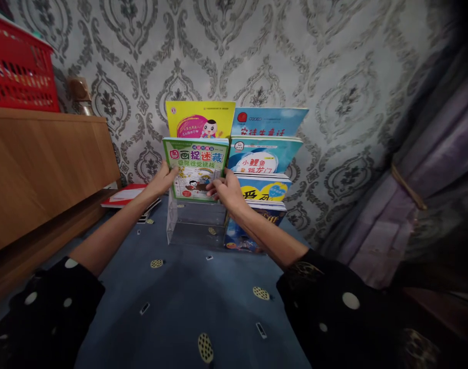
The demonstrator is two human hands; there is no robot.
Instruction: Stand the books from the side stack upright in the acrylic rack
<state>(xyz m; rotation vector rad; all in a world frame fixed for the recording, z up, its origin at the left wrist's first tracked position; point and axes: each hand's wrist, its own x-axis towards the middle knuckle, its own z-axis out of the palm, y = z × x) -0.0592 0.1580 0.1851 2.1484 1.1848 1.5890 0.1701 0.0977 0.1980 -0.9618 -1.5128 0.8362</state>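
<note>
A green-bordered picture book [197, 174] stands upright at the left side of a clear tiered book rack [197, 223]. My left hand [165, 178] grips its left edge, and my right hand [227, 188] is closed on its right edge with fingers over the cover. Behind it a yellow book [199, 115] rises from a higher tier. To the right, the rack's other column holds a blue book [272, 118], a teal book [267, 152], a blue and yellow book [262, 187] and a dark blue book [241, 233], partly covered by my right forearm.
Patterned blue cloth [180, 302] lies under the rack, with a papered wall behind. A wooden cabinet [53, 169] at left carries a red basket [21, 66]. Books with a red cover [122, 195] lie beside the cabinet. A tied curtain [380, 220] hangs at right.
</note>
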